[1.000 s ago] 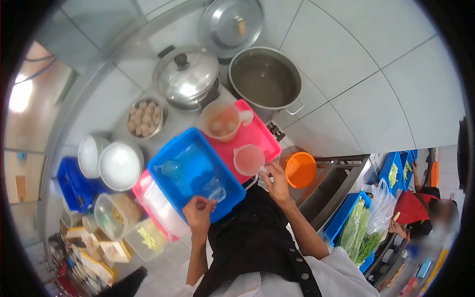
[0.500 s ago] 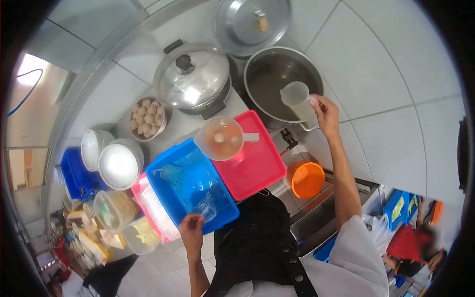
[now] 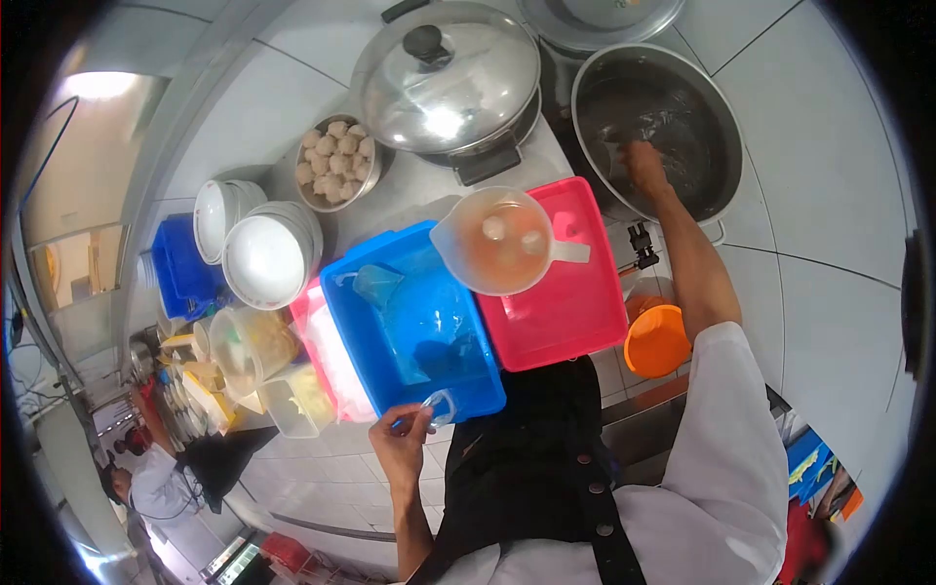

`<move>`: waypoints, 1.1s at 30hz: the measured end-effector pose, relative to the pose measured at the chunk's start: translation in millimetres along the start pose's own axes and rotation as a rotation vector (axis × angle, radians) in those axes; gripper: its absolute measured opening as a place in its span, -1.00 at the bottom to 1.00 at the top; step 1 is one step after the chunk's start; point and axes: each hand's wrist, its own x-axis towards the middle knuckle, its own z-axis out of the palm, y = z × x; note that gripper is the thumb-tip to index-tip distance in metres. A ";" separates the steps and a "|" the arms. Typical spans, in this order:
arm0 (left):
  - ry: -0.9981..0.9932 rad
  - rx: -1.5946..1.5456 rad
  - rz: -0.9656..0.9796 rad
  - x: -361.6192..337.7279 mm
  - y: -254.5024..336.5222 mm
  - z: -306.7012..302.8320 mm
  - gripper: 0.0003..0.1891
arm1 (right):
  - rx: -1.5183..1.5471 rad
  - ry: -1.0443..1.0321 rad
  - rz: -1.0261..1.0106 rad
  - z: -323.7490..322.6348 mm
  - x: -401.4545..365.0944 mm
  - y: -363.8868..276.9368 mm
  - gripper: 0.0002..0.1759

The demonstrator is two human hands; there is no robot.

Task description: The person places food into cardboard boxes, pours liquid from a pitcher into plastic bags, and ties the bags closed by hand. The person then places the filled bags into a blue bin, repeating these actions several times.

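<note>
My right hand [image 3: 643,168] reaches down into the large metal pot [image 3: 729,127], which holds dark-looking liquid. Its fingers are closed on the small translucent measuring jug, now mostly hidden at the liquid. With pinched fingers, my left hand [image 3: 402,434] grips a clear plastic bag [image 3: 441,408] at the near edge of the blue tub [image 3: 487,375]. A clear plastic cup [image 3: 375,285] lies inside that tub. Beside it, a big translucent jug [image 3: 502,278] of reddish broth with pale balls stands on the pink tray [image 3: 570,322].
A lidded steel pot [image 3: 458,83] stands at the back, left of the large pot. A metal bowl of meatballs [image 3: 336,161], stacked white bowls [image 3: 268,263] and food tubs [image 3: 249,351] line the left. An orange bucket [image 3: 655,341] sits low at right; another person [image 3: 161,478] is at lower left.
My right hand has lowered the small jug from above the pot's rim down into it. My left hand has lifted the bag to the tub's edge. The view has shifted.
</note>
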 end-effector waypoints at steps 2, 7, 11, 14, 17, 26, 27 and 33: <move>-0.019 0.004 0.028 7.1 -1.1 -7.3 -0.85 | 0.467 0.275 0.030 3.0 -7.8 21.1 -0.76; -0.103 -0.136 0.159 35.1 -22.2 -17.7 -0.89 | 0.607 0.404 0.136 -73.5 -71.1 24.0 -0.79; -0.244 -0.205 0.255 50.7 -26.1 -21.7 -0.90 | 1.073 0.544 0.108 -127.8 -132.1 2.9 -0.78; -0.316 -0.168 0.219 55.1 -16.3 -23.5 -0.90 | 0.975 0.618 0.081 -184.4 -193.8 -37.3 -0.77; -0.339 -0.138 0.217 59.8 -13.7 -20.6 -0.91 | 0.964 0.670 0.108 -227.0 -258.5 -88.6 -0.72; -0.311 -0.266 0.233 46.6 -12.9 -12.2 -0.89 | 1.005 0.541 0.280 -202.5 -416.5 -205.8 -0.67; -0.321 -0.295 0.241 44.9 -15.2 -11.9 -0.90 | 0.974 0.553 0.325 -190.7 -431.7 -213.4 -0.66; -0.295 -0.203 0.338 31.7 -13.9 -14.8 -0.93 | 0.909 0.453 0.390 -160.6 -493.0 -273.2 -0.76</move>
